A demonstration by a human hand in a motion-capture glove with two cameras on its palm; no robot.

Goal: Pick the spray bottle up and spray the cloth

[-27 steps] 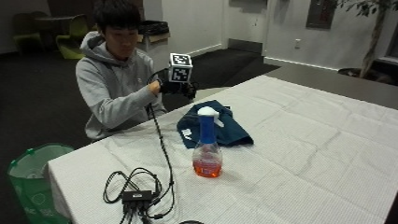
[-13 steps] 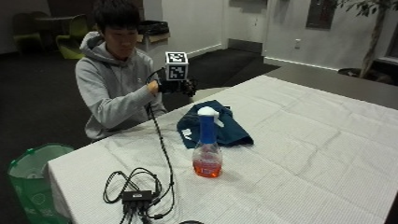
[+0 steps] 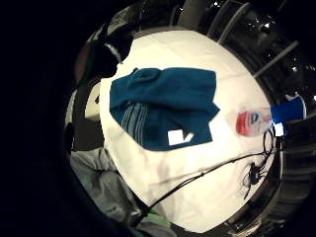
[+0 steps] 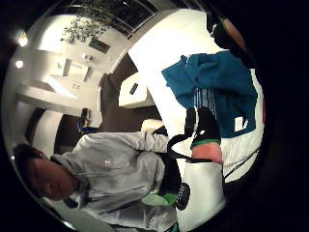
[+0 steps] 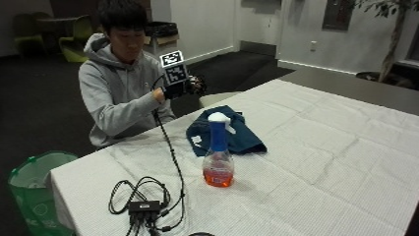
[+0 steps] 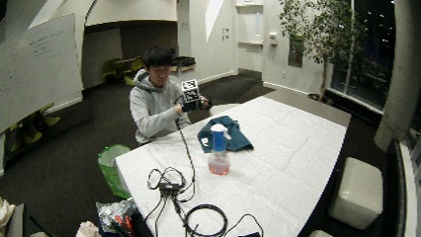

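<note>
A spray bottle point(image 5: 218, 147) with a blue neck, a white trigger head and orange liquid stands upright on the white-clothed table point(image 5: 327, 147). Just behind it lies a crumpled dark blue cloth point(image 5: 225, 132), near the table edge in front of the seated person. My gloved right hand point(image 5: 182, 88) is raised in the air above that edge, left of the cloth and apart from the bottle. Its fingers hang relaxed and hold nothing. The little finger side palm view looks down on the cloth point(image 3: 163, 106) and the bottle point(image 3: 266, 118). The thumb side palm view shows the cloth point(image 4: 217, 87) beyond a gloved finger point(image 4: 205, 128).
A black box with looped cables point(image 5: 144, 204) lies at the near left corner of the table. A green bin point(image 5: 33, 191) stands on the floor beside that corner. A pale stool point(image 5: 219, 97) sits beyond the table edge, and another stool point(image 6: 355, 192) at the far side.
My raised hand has drifted slightly toward the person's body. The bottle and the cloth have not moved.
</note>
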